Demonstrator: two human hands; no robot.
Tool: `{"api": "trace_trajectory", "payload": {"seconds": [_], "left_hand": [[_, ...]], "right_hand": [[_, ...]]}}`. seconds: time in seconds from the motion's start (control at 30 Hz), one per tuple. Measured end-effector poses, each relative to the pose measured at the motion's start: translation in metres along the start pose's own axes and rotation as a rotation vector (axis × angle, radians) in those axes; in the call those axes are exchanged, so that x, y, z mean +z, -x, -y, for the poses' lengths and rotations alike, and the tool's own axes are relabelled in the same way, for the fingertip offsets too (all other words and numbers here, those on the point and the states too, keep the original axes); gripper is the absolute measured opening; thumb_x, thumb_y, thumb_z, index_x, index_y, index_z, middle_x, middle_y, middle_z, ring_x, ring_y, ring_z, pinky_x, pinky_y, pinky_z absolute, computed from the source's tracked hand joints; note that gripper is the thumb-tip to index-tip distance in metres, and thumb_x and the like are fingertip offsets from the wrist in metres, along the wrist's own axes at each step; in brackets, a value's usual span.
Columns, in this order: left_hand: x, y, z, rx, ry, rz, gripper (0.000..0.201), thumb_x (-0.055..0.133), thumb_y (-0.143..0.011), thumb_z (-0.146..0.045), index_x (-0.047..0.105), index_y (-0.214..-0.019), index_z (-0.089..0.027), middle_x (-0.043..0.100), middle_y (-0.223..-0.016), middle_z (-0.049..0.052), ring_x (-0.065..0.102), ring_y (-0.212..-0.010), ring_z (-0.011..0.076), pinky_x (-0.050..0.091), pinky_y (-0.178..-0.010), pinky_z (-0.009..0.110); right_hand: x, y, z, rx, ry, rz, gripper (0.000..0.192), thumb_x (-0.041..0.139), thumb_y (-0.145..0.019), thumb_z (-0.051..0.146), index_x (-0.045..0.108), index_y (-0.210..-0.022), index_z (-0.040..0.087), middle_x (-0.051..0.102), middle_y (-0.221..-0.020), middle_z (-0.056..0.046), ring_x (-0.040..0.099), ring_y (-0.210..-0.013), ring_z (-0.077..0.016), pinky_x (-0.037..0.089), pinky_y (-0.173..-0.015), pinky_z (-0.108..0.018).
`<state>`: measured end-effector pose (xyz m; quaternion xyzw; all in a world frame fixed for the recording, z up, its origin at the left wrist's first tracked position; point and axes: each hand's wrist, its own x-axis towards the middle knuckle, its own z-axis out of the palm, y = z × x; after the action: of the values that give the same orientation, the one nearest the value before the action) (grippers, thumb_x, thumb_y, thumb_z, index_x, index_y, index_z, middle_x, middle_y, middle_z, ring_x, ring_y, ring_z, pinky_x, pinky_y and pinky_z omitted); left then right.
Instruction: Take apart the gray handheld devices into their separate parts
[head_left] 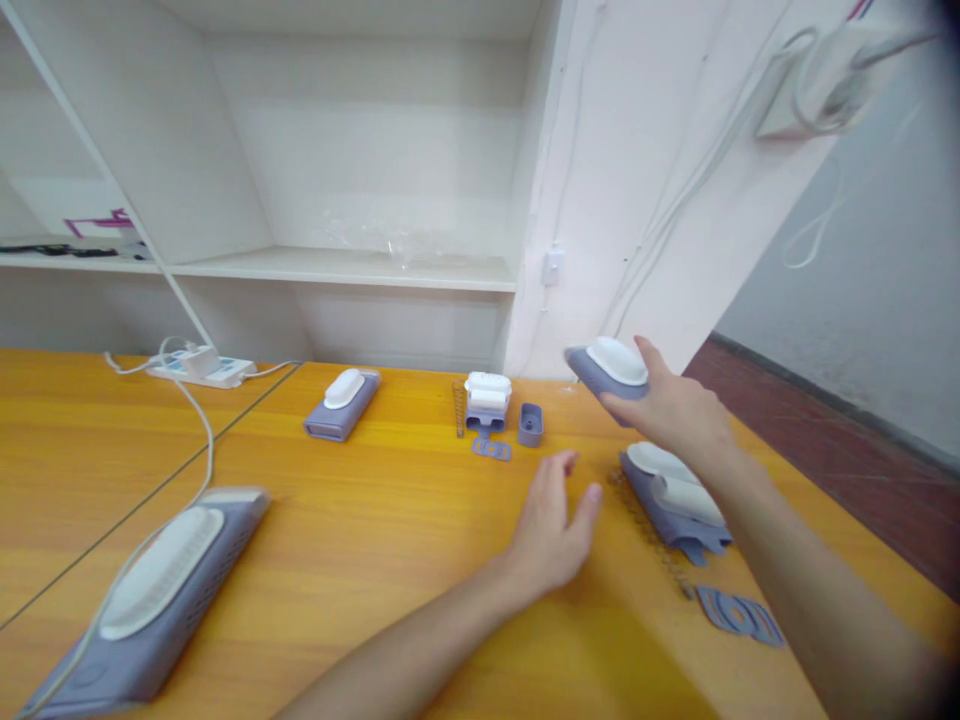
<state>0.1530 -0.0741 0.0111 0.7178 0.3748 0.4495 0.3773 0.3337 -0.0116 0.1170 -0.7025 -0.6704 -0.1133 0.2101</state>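
Grey-purple housing w/ white oval cap (616, 362) is up off the table at back R, in front of the wall, tilted; R hand (679, 408) has it gripped at one end btwn thumb & fingers. L hand (553, 530) holds nothing: fingers half-curled, thumb well apart; can't tell if it touches the tabletop (390, 560).

Below R hand: opened housing (671, 495), w/ blurred coil spring (652, 530) alongside & flat slotted plate (740, 615) nearby. Beyond L hand: small grey cup (530, 426), white-and-grey opened unit (487, 400), upright-looking spring (459, 410), 2nd slotted plate (491, 450).

Further L: smaller capped housing (343, 404), then large capped housing (154, 600) w/ white cable (208, 440) across it. Back L: power strip (214, 373). Behind: white shelving (360, 268), clear plastic film (401, 250) on it.
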Motion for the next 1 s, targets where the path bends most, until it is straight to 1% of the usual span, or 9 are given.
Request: {"api": "trace_trajectory", "payload": {"seconds": [0.13, 0.27, 0.4, 0.5, 0.6, 0.7, 0.8, 0.9, 1.0], "left_hand": [[-0.042, -0.006, -0.014, -0.298, 0.359, -0.205, 0.046, 0.036, -0.091, -0.054, 0.039, -0.122, -0.020, 0.055, -0.122, 0.011, 0.056, -0.107, 0.0202, 0.044, -0.095, 0.038], [-0.072, -0.001, -0.025, -0.463, 0.522, -0.194, 0.050, 0.058, -0.082, -0.051, 0.045, -0.117, -0.019, 0.059, -0.119, 0.010, 0.059, -0.104, 0.0214, 0.048, -0.088, 0.033], [-0.084, 0.007, -0.013, -0.491, 0.432, -0.209, 0.054, 0.071, -0.073, -0.044, 0.050, -0.114, -0.015, 0.063, -0.112, 0.011, 0.061, -0.101, 0.0207, 0.049, -0.085, 0.030], [-0.099, 0.010, 0.008, -0.559, 0.405, 0.006, 0.057, 0.069, -0.073, -0.048, 0.054, -0.115, -0.013, 0.066, -0.108, 0.010, 0.063, -0.091, 0.0201, 0.050, -0.076, 0.029], [-0.124, 0.009, 0.023, -0.617, 0.304, 0.288, 0.060, 0.067, -0.072, -0.054, 0.059, -0.114, -0.012, 0.068, -0.104, 0.010, 0.064, -0.086, 0.0202, 0.050, -0.070, 0.028], [-0.149, 0.001, 0.025, -0.539, 0.128, 0.603, 0.057, 0.069, -0.069, -0.054, 0.064, -0.112, -0.017, 0.068, -0.107, 0.005, 0.063, -0.092, 0.0206, 0.048, -0.077, 0.027], [-0.164, -0.011, 0.020, -0.437, -0.021, 0.867, 0.054, 0.071, -0.067, -0.052, 0.066, -0.112, -0.023, 0.069, -0.105, 0.001, 0.063, -0.092, 0.0209, 0.048, -0.079, 0.027], [-0.166, -0.021, 0.020, -0.373, -0.057, 0.935, 0.052, 0.071, -0.067, -0.052, 0.067, -0.111, -0.024, 0.070, -0.099, 0.001, 0.063, -0.086, 0.0208, 0.049, -0.075, 0.028], [-0.162, -0.020, 0.020, -0.327, -0.146, 0.869, 0.050, 0.064, -0.073, -0.055, 0.066, -0.112, -0.023, 0.070, -0.098, 0.002, 0.063, -0.086, 0.0196, 0.048, -0.075, 0.027]], "right_hand": [[-0.013, 0.079, 0.065, -0.068, -0.084, 0.013, 0.082, 0.056, -0.077, 0.047, 0.021, -0.146, 0.019, 0.060, -0.105, -0.016, 0.062, -0.088, -0.0350, 0.048, -0.071, -0.043], [0.016, 0.143, 0.106, -0.133, -0.278, 0.135, 0.080, 0.055, -0.078, 0.042, 0.017, -0.147, 0.027, 0.056, -0.100, -0.013, 0.060, -0.082, -0.0330, 0.049, -0.066, -0.044], [0.043, 0.169, 0.129, -0.086, -0.424, 0.265, 0.089, 0.053, -0.081, 0.048, 0.001, -0.148, 0.022, 0.057, -0.105, -0.015, 0.061, -0.086, -0.0341, 0.049, -0.070, -0.046], [0.047, 0.174, 0.136, -0.125, -0.485, 0.369, 0.090, 0.052, -0.081, 0.055, 0.005, -0.148, 0.019, 0.061, -0.107, -0.016, 0.061, -0.091, -0.0352, 0.048, -0.072, -0.046], [0.039, 0.170, 0.130, -0.152, -0.448, 0.466, 0.071, 0.047, -0.085, 0.055, 0.028, -0.143, 0.020, 0.065, -0.098, -0.014, 0.063, -0.084, -0.0341, 0.048, -0.070, -0.046], [0.033, 0.155, 0.114, -0.273, -0.464, 0.389, 0.050, 0.051, -0.085, 0.050, 0.050, -0.128, 0.024, 0.062, -0.108, -0.013, 0.059, -0.099, -0.0322, 0.047, -0.082, -0.047], [0.040, 0.135, 0.096, -0.440, -0.543, 0.381, 0.077, 0.071, -0.069, 0.050, 0.043, -0.136, 0.024, 0.038, -0.142, -0.012, 0.034, -0.130, -0.0331, 0.033, -0.104, -0.049], [0.055, 0.122, 0.088, -0.497, -0.635, 0.555, 0.105, 0.080, -0.057, 0.048, 0.029, -0.145, 0.022, 0.022, -0.151, -0.011, 0.023, -0.137, -0.0312, 0.027, -0.110, -0.046], [0.066, 0.121, 0.089, -0.482, -0.717, 0.644, 0.093, 0.077, -0.062, 0.039, 0.033, -0.142, 0.023, 0.042, -0.140, -0.009, 0.041, -0.126, -0.0260, 0.033, -0.106, -0.040]]}}
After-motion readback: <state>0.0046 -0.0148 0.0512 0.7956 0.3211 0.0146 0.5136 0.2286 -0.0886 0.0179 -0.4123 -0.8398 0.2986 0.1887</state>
